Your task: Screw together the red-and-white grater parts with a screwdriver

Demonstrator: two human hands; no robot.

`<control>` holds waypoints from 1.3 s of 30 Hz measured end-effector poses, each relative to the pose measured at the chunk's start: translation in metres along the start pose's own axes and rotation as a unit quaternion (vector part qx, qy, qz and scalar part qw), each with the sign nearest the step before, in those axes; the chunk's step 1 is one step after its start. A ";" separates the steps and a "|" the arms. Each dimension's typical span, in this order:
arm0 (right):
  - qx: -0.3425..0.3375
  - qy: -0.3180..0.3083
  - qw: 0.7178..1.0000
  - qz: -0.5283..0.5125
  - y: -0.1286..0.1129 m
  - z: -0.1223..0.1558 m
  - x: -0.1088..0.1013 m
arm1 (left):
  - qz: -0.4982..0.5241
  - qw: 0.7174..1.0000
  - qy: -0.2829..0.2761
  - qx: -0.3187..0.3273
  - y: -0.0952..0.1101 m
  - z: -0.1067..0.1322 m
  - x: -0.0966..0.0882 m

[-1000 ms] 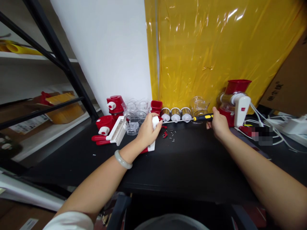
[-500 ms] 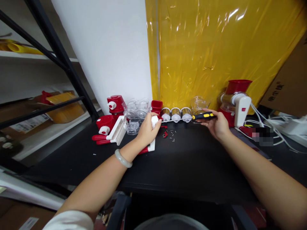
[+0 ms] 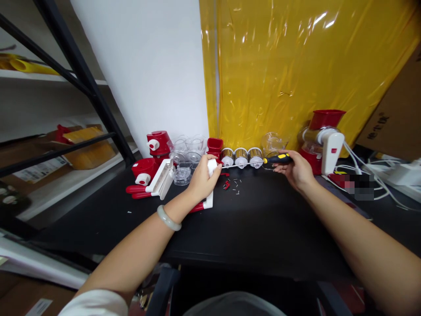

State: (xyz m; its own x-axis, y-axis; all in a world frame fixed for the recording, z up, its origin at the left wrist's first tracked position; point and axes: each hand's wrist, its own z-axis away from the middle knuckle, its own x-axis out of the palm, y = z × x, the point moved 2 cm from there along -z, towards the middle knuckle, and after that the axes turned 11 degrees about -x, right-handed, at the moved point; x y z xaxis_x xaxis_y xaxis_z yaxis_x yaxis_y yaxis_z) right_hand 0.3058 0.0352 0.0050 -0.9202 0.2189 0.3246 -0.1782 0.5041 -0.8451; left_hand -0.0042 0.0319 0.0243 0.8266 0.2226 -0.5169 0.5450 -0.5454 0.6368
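Toward the tabletop's [image 3: 256, 232] far edge, the left hand [image 3: 201, 180] wraps round a white part [image 3: 212, 166]; the right hand [image 3: 299, 171], fingers partly spread, grips a screwdriver [image 3: 277, 158] pointing at it

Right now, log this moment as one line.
Left hand: holds white plastic part | Right hand: holds yellow-and-black screwdriver, pointed toward that part | Black tabletop: small silvery pieces

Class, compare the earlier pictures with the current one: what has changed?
The right hand has spread its fingers leftward beneath the screwdriver handle; earlier they were curled near its end. The handle's yellow patch now sits at its upper edge, so it seems turned. Nothing was visibly let go. Unchanged: the left hand holding the white part, and the three drums.
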 end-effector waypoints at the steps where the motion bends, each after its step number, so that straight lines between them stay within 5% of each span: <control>1: -0.001 0.002 1.000 0.004 0.000 0.000 0.000 | 0.000 1.000 0.000 0.003 0.001 0.000 0.000; 20: -0.005 0.023 0.999 0.039 0.004 -0.001 -0.001 | 0.002 1.000 0.000 -0.003 -0.001 -0.001 0.000; 31: -0.064 0.024 0.990 0.122 0.001 0.001 -0.003 | 0.002 1.000 0.000 0.009 0.001 0.001 0.000; 39: -0.028 0.084 0.983 0.159 0.002 -0.003 -0.006 | -0.005 1.000 -0.001 0.013 0.004 0.002 -0.001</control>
State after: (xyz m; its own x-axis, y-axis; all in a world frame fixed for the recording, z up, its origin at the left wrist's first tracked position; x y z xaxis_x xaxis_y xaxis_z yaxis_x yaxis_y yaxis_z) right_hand 0.3120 0.0370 0.0024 -0.8550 0.5052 0.1169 0.1330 0.4315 -0.8923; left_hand -0.0032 0.0282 0.0263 0.8214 0.2267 -0.5234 0.5489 -0.5633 0.6175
